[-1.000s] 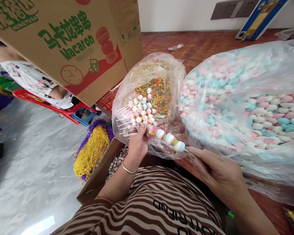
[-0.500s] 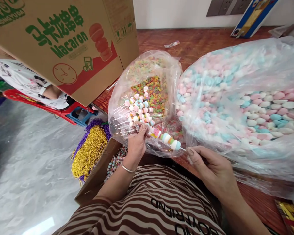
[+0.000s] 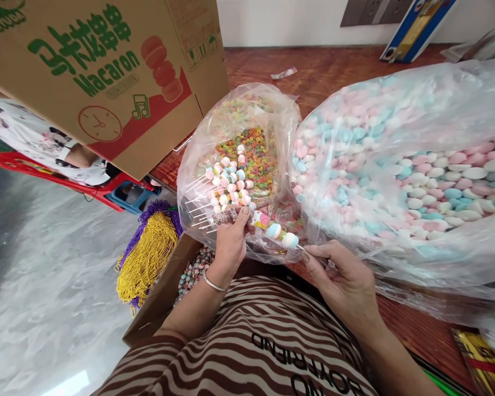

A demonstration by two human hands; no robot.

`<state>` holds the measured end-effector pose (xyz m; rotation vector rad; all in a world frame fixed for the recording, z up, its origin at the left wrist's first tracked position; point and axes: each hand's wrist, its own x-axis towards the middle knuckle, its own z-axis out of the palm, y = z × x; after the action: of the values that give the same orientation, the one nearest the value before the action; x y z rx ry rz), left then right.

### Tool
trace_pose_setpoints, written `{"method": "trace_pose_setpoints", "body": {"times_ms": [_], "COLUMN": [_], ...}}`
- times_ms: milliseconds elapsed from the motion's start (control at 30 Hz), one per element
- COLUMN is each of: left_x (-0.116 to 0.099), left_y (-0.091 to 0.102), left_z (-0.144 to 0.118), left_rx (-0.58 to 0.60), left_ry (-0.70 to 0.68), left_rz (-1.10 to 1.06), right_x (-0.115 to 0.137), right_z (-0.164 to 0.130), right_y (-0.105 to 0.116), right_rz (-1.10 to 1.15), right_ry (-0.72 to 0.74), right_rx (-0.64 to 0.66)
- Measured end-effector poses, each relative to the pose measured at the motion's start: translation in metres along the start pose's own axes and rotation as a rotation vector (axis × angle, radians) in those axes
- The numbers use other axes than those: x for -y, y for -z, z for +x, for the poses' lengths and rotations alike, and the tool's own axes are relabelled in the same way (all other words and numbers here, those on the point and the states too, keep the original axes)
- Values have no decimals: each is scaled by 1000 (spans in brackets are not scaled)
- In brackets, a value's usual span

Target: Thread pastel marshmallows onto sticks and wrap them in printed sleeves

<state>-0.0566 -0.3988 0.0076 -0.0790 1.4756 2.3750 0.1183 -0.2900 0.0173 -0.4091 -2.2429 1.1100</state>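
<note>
My left hand (image 3: 231, 242) is closed on a printed clear candy wrapper (image 3: 260, 220), thumb on top. A candy skewer (image 3: 289, 240) of pastel candies with small coloured rings between them sits partly inside the wrapper. My right hand (image 3: 346, 286) pinches the skewer's white stick at its lower end. Beyond my left hand, several more candy skewers (image 3: 229, 179) lie in a pile with their sticks pointing left. They rest on an open plastic bag of small ring candies (image 3: 256, 148).
A large clear bag of pastel candies (image 3: 457, 181) fills the right. At the upper left stands a cardboard box (image 3: 107, 66). A lower open box (image 3: 148, 302) holds wrapped candies (image 3: 196, 275). Yellow and purple bead strings (image 3: 150, 256) hang beside it. Another person's arm (image 3: 82, 155) shows behind.
My right hand has moved left towards my left hand, and the skewer has slid further into the wrapper. Fewer of its candies show outside. The view has shifted slightly.
</note>
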Motion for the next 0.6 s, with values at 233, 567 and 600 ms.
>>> {"method": "trace_pose_setpoints", "body": {"times_ms": [233,567,600], "left_x": [-1,-6,-7], "left_y": [-3,-5,-6], "left_z": [2,3,2], "left_rx": [72,300,307], "left_ry": [-76,241,264], "left_rz": [-12,-248,-271], "right_x": [-2,-3,-4], "right_z": [1,-2,-3], "right_y": [-5,-14,-15], "right_rz": [44,272,311], "right_ry": [-91,-368,-417], "right_rx": [67,202,223]}}
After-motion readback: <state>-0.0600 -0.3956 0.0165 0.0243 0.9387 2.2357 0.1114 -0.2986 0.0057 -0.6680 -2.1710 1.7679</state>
